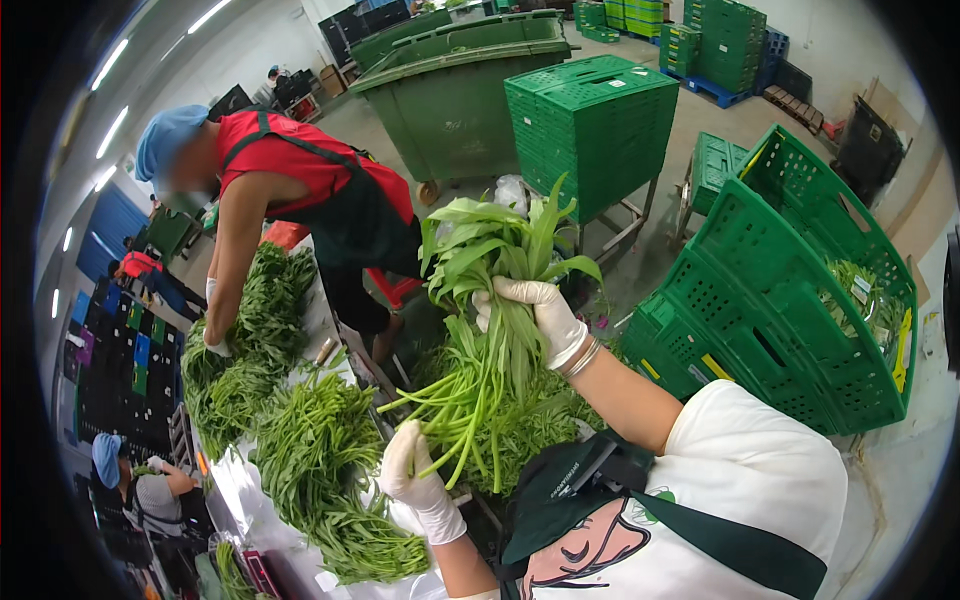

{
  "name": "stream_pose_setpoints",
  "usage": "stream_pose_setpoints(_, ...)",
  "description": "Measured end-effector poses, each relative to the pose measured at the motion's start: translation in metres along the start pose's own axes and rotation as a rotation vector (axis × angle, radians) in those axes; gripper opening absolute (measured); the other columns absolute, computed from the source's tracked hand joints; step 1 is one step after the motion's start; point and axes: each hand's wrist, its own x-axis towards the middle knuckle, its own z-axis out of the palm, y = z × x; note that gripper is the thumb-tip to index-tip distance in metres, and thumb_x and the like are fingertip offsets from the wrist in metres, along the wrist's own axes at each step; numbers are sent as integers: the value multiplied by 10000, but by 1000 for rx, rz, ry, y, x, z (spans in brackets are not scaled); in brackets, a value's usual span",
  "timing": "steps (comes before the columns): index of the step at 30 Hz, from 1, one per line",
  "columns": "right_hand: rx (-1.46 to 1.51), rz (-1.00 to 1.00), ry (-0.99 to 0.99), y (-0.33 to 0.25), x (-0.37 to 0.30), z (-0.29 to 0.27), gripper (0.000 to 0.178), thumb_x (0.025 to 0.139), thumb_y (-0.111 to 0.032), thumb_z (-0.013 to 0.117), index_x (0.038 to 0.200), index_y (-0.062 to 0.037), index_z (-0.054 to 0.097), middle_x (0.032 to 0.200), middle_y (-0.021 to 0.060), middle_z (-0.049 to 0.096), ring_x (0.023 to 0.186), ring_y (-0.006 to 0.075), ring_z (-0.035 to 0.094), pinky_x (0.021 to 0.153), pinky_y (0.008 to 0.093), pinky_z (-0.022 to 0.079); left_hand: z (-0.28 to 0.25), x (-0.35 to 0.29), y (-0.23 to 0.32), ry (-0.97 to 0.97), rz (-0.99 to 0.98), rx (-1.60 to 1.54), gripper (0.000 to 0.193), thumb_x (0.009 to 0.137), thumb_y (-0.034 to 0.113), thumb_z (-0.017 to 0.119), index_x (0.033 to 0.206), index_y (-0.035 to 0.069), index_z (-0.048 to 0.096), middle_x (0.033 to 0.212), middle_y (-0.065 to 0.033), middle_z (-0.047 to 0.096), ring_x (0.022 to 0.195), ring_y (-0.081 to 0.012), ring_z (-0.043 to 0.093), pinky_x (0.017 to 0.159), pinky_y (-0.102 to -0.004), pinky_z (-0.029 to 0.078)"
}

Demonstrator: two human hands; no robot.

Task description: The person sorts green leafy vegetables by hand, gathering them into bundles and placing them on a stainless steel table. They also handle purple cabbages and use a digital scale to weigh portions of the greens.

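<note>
In a white glove, my right hand (545, 312) is closed around the middle of a bunch of water spinach (500, 250), held up in front of me. Its leaves spread upward and its pale green stems fan out down to the left. At the stem ends, my left hand (418, 482), also gloved, has its fingers pinched together; whatever is between them is hidden. Below the raised bunch lie more loose greens (540, 435). Heaped greens (310, 440) cover much of the table (240, 490) to my left.
Across the table a person in a red top and dark apron (320, 190) bends over the greens. Stacked green crates (595, 130) and a large green wheeled bin (450, 110) stand ahead. A tilted green crate (770, 280) holding some greens is close on my right.
</note>
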Motion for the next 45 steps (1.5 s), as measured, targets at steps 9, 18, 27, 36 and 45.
stream_pose_setpoints(9, -98, -112, 110, -5, 3, 5, 290, 838, -158, 596, 1071, -6, 515, 900, 123, 581, 718, 235, 583, 676, 351, 494, -18, 6, -4, 141, -192, 190, 518, 700, -129, 471, 1205, -24, 525, 1338, -166, 448, 1223, -278, 438, 1050, -387, 300)
stream_pose_setpoints(18, -105, -160, -131, 5, -2, 9, 221, 870, -194, 559, 930, 4, 482, 786, 70, 442, 692, 167, 412, 644, 285, 390, 7, 23, 44, -90, -36, 382, 141, 714, 190, 735, 827, 125, 680, 797, -25, 606, 832, -206, 523, 802, -332, 354)
stream_pose_setpoints(27, -202, -144, -141, 11, -11, 12, 302, 848, -165, 593, 1073, 10, 494, 831, 63, 459, 716, 175, 424, 660, 314, 386, 22, 20, 27, -217, -812, -385, 163, 821, 161, 681, 914, 27, 681, 817, 28, 638, 690, -27, 517, 606, -181, 397)
stream_pose_setpoints(36, -158, -137, -245, -3, -5, 10, 289, 843, -149, 596, 1067, 4, 497, 848, 55, 461, 714, 167, 408, 643, 302, 364, 18, 4, 13, -275, -711, -353, 103, 825, 87, 623, 782, 17, 562, 745, 31, 539, 707, -44, 468, 651, -188, 378)
stream_pose_setpoints(45, -87, -78, -339, 6, -3, 6, 291, 859, -152, 574, 1089, 5, 490, 842, 48, 465, 711, 155, 411, 655, 297, 356, 16, -10, 1, -79, -564, -249, 106, 815, 48, 587, 768, 25, 495, 745, 8, 469, 688, -65, 429, 631, -198, 361)
